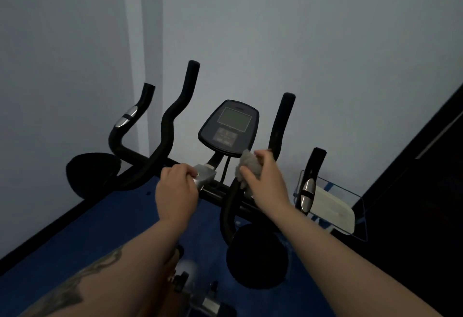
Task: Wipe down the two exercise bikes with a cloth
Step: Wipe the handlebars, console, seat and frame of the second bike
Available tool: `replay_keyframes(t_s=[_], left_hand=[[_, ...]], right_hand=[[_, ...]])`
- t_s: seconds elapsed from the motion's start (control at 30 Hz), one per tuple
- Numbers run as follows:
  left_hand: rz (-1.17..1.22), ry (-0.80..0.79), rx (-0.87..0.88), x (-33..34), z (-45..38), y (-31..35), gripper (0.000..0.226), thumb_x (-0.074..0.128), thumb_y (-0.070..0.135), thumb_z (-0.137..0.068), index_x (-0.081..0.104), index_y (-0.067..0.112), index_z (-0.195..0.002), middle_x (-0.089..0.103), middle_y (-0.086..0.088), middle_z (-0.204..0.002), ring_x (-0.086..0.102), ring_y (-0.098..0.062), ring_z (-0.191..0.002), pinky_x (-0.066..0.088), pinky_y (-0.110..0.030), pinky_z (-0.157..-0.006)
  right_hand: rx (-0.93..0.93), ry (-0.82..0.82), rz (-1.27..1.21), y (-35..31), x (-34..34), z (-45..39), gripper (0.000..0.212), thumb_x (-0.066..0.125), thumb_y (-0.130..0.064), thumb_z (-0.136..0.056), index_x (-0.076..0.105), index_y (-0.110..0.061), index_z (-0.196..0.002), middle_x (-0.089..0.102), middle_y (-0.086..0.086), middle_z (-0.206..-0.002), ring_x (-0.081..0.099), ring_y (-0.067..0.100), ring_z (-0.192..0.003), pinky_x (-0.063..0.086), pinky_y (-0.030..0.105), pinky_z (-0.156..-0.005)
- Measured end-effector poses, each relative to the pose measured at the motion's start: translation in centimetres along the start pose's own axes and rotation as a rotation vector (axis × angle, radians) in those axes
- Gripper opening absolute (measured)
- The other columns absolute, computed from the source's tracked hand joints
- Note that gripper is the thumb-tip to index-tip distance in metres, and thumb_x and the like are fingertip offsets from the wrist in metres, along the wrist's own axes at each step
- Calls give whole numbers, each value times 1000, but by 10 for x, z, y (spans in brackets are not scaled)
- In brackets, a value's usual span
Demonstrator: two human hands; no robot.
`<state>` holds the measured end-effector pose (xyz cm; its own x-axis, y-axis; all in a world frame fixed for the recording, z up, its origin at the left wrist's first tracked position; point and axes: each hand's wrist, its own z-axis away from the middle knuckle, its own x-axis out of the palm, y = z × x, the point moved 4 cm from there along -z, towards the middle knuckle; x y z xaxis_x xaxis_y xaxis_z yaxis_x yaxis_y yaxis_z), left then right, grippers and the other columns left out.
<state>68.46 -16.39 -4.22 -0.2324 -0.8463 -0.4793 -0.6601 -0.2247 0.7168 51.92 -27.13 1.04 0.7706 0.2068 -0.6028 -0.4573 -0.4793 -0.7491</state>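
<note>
A black exercise bike's handlebar (165, 131) fills the middle of the head view, with a dark console (229, 127) on a stem behind it. My left hand (176, 191) grips the silver clamp (204, 173) at the centre of the bar. My right hand (263, 178) holds a crumpled grey cloth (246, 163) against the right inner grip, just below the console. Silver pulse sensors (126, 116) sit on the outer grips. A second bike is not in view.
A pale wall stands close behind the bike. On the blue floor (100, 236) at the right sits a clear tray (350, 196) with a white box (330, 206) in it. A dark panel (426, 166) runs along the right side. Black round pads lie left and lower right.
</note>
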Motion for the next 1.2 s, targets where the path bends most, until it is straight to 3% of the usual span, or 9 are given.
replay_keyframes(t_s=[0.2, 0.33, 0.5, 0.6, 0.77, 0.9, 1.0, 1.1, 1.2], left_hand=[[-36, 57, -36, 4, 1, 0, 24, 53, -1, -85, 61, 21, -79, 42, 21, -75, 52, -18, -78, 38, -34, -64], [-14, 64, -74, 4, 3, 1, 27, 52, -1, -87, 60, 24, -84, 51, 13, -81, 52, -16, -83, 46, -43, -76], [141, 107, -141, 24, 16, 47, 33, 54, 1, -88, 59, 33, -86, 60, 10, -95, 51, 3, -89, 41, -23, -79], [248, -13, -192, 45, 17, 82, 30, 54, 5, -91, 62, 33, -85, 64, 12, -91, 59, 1, -81, 45, -22, -70], [338, -35, -238, 65, 7, 126, 30, 51, 0, -90, 64, 26, -83, 67, 4, -81, 60, -5, -69, 47, -14, -59], [334, -67, -259, 79, 2, 140, 34, 51, 2, -91, 63, 33, -82, 66, -1, -77, 59, -15, -63, 50, -28, -59], [148, -104, -238, 82, 2, 131, 33, 51, 7, -92, 59, 38, -87, 66, 9, -91, 61, -9, -84, 51, -32, -75], [26, -111, -287, 77, 4, 110, 20, 48, 14, -97, 62, 27, -104, 63, 7, -103, 60, -13, -100, 50, -39, -89], [4, -138, -336, 67, 17, 92, 20, 49, 17, -99, 63, 19, -113, 61, 3, -105, 58, -16, -105, 48, -38, -93]], right_hand=[[-203, -356, 80, 24, 6, 5, 15, 60, -36, -91, 51, -27, -99, 51, -12, -100, 55, 5, -86, 51, 36, -78], [-246, -205, 61, 27, -19, -12, 13, 58, -30, -94, 51, -23, -102, 48, -9, -106, 54, 8, -86, 48, 31, -75], [-274, -508, 29, 39, -13, -7, 14, 62, -35, -90, 53, -28, -98, 54, -9, -101, 55, 10, -90, 49, 36, -80], [-199, -437, -162, 47, -40, -19, 12, 65, -35, -89, 54, -30, -88, 61, -7, -91, 59, 8, -84, 50, 29, -74], [-123, -348, -414, 63, -85, -29, 21, 67, -37, -89, 51, -32, -102, 65, -13, -94, 62, -6, -81, 50, 13, -63], [-52, -203, -544, 72, -113, -50, 19, 62, -26, -91, 45, -32, -97, 59, -7, -96, 59, -8, -76, 45, 10, -56], [-183, -110, -437, 68, -118, -63, 22, 65, -26, -90, 46, -34, -98, 57, -11, -99, 58, -4, -85, 48, 12, -65], [-314, -45, -314, 53, -114, -86, 25, 72, -32, -84, 60, -35, -105, 51, -15, -113, 51, -4, -101, 42, 5, -81], [-431, -163, -153, 36, -98, -99, 32, 70, -36, -87, 67, -27, -117, 48, -10, -123, 47, 2, -110, 37, 10, -93]])
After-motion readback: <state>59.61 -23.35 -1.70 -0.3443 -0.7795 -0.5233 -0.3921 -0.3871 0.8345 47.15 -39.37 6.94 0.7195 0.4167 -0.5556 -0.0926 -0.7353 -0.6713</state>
